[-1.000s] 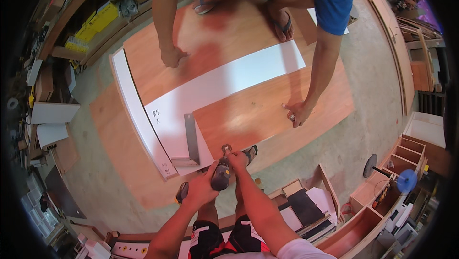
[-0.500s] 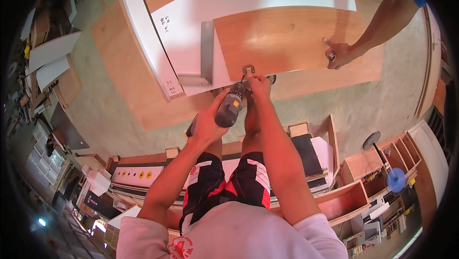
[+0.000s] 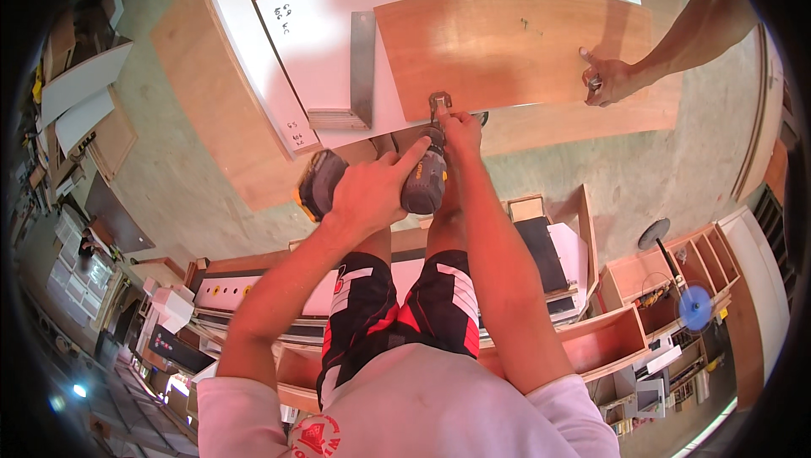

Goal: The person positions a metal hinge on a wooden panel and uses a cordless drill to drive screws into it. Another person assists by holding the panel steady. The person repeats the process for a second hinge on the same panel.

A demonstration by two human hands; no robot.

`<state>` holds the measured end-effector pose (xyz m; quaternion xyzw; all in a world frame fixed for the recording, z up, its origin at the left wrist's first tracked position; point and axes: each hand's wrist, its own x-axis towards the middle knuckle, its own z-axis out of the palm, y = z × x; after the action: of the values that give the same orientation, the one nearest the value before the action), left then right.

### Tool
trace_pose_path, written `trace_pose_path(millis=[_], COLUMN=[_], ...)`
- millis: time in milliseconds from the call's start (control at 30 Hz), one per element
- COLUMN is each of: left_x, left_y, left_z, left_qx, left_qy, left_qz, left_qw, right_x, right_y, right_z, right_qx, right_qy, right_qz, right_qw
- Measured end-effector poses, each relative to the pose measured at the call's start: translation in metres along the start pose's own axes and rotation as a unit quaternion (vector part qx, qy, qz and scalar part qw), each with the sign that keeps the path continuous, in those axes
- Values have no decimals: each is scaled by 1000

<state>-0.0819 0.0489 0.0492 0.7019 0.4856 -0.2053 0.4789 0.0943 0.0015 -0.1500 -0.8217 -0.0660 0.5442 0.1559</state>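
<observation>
Drill (image 3: 426,183) at the hinge (image 3: 439,103), just above mid-frame.
Your left hand (image 3: 370,192) grips the drill; your right hand (image 3: 462,135) has its fingertips at the hinge's lower end, but whether they pinch it I cannot tell. The hinge sits on the board (image 3: 507,57) by its lower edge. Best keep the drill square and fingertips off the bit. Against half a second ago, the drill points straighter up-frame, its battery (image 3: 319,181) swung out left.

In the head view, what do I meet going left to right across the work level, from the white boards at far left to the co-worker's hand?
White boards → L-shaped metal square → small metal fitting → right hand → co-worker's hand.
</observation>
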Motion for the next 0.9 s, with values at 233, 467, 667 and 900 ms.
trace_pose_path(millis=[233, 467, 667, 900], left_x=[5, 2, -4, -6], left_y=[-20, -35, -17, -4], left_z=[-13, 18, 51, 54], left_qx=[70, -361, -424, -364], left_qy=[-54, 123, 193, 167], left_qz=[51, -31, -43, -69], left_qw=[995, 924, 884, 914], right_x=[-4, 0, -3, -3], right_y=[-5, 0, -6, -7], right_z=[-1, 0, -1, -2], right_qx=[22, -7, -22, 0], right_qy=[-1, 11, 4, -15], right_qz=[13, -6, 11, 21], right_qw=[1000, 1000, 1000, 1000])
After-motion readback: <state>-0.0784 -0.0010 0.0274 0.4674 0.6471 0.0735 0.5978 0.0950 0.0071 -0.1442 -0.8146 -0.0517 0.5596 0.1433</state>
